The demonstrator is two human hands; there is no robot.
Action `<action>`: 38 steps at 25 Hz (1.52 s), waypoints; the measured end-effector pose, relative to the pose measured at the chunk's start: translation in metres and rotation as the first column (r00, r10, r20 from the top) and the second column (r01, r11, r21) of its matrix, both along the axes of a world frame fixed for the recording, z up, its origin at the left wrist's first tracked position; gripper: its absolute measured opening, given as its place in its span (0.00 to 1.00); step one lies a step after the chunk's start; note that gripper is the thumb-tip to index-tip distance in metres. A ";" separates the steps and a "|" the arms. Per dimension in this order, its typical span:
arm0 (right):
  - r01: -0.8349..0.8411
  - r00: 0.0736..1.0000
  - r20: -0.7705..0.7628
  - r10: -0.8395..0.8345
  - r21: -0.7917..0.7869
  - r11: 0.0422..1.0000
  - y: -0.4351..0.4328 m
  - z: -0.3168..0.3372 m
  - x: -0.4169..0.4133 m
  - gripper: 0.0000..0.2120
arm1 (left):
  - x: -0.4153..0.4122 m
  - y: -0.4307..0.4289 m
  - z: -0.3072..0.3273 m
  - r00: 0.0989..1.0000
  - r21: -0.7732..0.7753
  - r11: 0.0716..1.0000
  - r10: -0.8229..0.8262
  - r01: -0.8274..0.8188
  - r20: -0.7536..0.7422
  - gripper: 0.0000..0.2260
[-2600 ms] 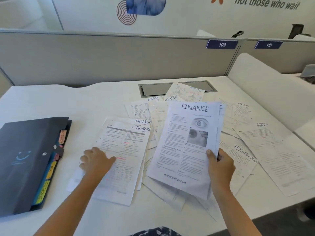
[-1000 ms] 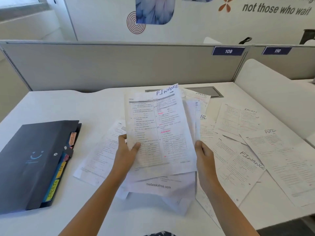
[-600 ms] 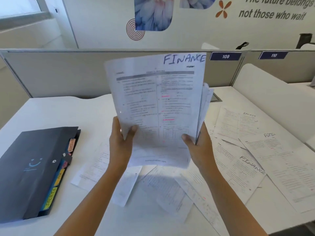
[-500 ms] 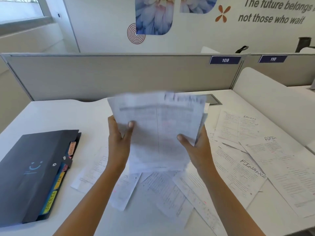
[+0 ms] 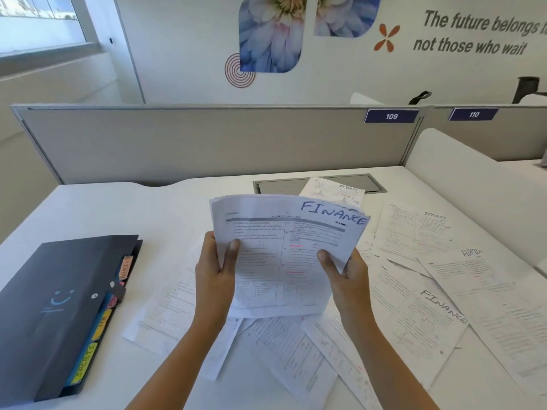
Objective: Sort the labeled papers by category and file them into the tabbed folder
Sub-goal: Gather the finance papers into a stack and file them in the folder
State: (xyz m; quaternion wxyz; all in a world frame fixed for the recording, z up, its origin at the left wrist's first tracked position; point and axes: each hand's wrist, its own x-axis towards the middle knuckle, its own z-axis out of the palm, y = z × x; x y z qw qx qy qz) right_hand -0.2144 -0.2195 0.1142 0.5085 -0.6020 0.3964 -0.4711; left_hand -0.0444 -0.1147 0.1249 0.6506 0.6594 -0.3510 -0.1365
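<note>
A stack of papers point(image 5: 284, 255) topped by a sheet labelled FINANCE stands upright on its lower edge over the desk. My left hand point(image 5: 214, 273) grips its left side and my right hand point(image 5: 346, 276) grips its right side. A dark tabbed folder point(image 5: 56, 306) lies shut at the left, with coloured tabs reading SPORTS and HR showing along its right edge. Loose sheets lie around: another FINANCE sheet point(image 5: 426, 321), an ADMIN sheet point(image 5: 485, 291), and two SPORTS sheets point(image 5: 414, 232) point(image 5: 337, 190). More papers point(image 5: 284, 350) lie under the stack.
The white desk point(image 5: 142, 208) is bounded at the back by a grey partition point(image 5: 207, 143) and at the right by a white curved divider point(image 5: 461, 179). A grey cable hatch point(image 5: 281, 186) sits at the back, partly under a sheet.
Both hands gathered FINANCE sheets into one stack, lifted it high, then brought it down so its lower edge meets the desk. The view tilted upward.
</note>
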 end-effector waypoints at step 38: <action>0.517 0.396 -0.847 -0.354 -0.112 0.848 -0.053 -0.107 -0.074 0.30 | 0.056 0.051 -0.051 0.900 0.332 0.938 0.224 -0.096 -0.374 0.05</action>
